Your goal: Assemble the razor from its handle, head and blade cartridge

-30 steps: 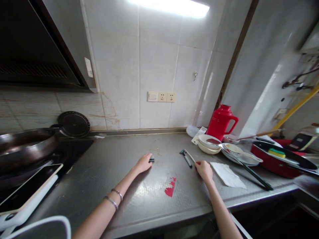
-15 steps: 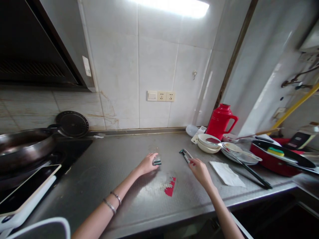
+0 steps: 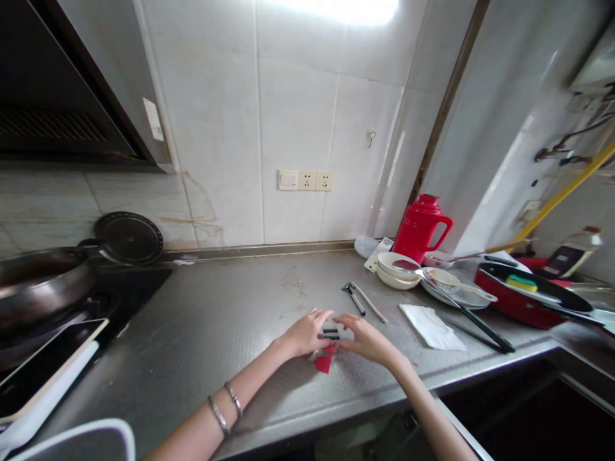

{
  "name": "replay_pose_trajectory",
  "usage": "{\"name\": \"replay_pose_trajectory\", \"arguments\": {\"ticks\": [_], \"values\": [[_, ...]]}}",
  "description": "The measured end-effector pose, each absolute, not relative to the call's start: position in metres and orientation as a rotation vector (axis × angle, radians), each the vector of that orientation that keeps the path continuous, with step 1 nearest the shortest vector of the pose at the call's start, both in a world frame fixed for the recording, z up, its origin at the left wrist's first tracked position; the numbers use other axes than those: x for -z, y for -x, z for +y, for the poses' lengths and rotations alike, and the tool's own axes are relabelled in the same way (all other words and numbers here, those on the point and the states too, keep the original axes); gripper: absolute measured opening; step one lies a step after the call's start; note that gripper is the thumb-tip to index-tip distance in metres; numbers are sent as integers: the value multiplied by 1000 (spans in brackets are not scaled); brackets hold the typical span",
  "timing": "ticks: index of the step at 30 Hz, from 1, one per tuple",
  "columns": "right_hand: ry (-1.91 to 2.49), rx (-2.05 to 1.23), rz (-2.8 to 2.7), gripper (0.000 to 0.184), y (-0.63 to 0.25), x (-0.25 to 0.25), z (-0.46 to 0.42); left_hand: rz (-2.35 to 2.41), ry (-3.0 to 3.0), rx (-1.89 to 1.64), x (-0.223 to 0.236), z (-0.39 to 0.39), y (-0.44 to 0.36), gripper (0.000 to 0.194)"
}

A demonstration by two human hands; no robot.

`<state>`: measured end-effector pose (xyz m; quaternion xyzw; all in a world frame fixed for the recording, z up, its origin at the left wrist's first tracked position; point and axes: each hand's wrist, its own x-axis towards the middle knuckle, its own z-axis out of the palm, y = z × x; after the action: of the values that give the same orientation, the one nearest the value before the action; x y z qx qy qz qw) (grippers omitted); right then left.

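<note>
Over the middle of the steel counter [image 3: 230, 307], my left hand [image 3: 305, 333] grips a small clear piece with dark bars [image 3: 330, 333], possibly a case of razor blade cartridges. My right hand [image 3: 368, 339] closes on its right end, fingers above and thumb below. Just beneath the hands lies a torn scrap of red paper [image 3: 323, 363], partly covered by them. Beyond my right hand a razor [image 3: 354, 299] with a dark head rests on the counter. Alongside it lies a thin pale stick [image 3: 369, 302].
To the right stand stacked bowls [image 3: 396, 276], a red thermos [image 3: 421, 225], a white tissue [image 3: 431, 326], a long-handled ladle [image 3: 475, 323] and a red pan [image 3: 509, 301] with a sponge [image 3: 521, 283]. On the left are a metal pot [image 3: 43, 282] and a tablet-like device [image 3: 48, 371].
My right hand has let go of the razor and moved left to the small piece. My left hand has brought that piece right and nearer, over the red paper.
</note>
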<state>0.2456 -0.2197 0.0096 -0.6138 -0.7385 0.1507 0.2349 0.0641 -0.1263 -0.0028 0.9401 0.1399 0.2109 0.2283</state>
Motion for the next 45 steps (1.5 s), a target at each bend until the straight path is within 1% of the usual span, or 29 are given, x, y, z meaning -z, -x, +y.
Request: {"name": "replay_pose_trajectory", "arguments": {"ticks": [2, 5, 12, 13, 15, 19, 22, 25, 31, 35, 43, 45], "values": [[1713, -412, -2024, 52, -246, -8, -219, 376, -2575, -570, 3, -128, -65, 61], [1712, -408, -2050, 52, -246, -7, -219, 374, -2568, -572, 4, -132, -67, 61], [1670, -468, -2079, 51, -263, -7, -212, 447, -2629, -652, -4, -130, -60, 54], [1672, -477, -2075, 51, -274, -8, -210, 492, -2631, -682, -7, -125, -56, 53], [1711, -490, -2048, 52, -304, -11, -203, 564, -2608, -724, -13, -112, -44, 42], [2027, -440, -1934, 56, -382, -16, -184, 782, -2514, -804, -15, -81, -19, 29], [2246, -392, -1849, 60, -431, -15, -166, 867, -2469, -811, -8, -68, -5, 24], [2356, -403, -1862, 61, -453, -10, -152, 896, -2468, -768, -2, -68, 2, 24], [2419, -421, -1846, 58, -456, -6, -134, 895, -2506, -733, 0, -77, 6, 23], [2461, -503, -1735, 57, -455, -6, -125, 900, -2533, -741, 3, -75, 8, 24], [2492, -676, -1685, 56, -446, -7, -118, 909, -2523, -742, 12, -74, 12, 23], [2480, -698, -1694, 59, -446, -6, -118, 917, -2515, -747, 12, -74, 12, 24]]}}
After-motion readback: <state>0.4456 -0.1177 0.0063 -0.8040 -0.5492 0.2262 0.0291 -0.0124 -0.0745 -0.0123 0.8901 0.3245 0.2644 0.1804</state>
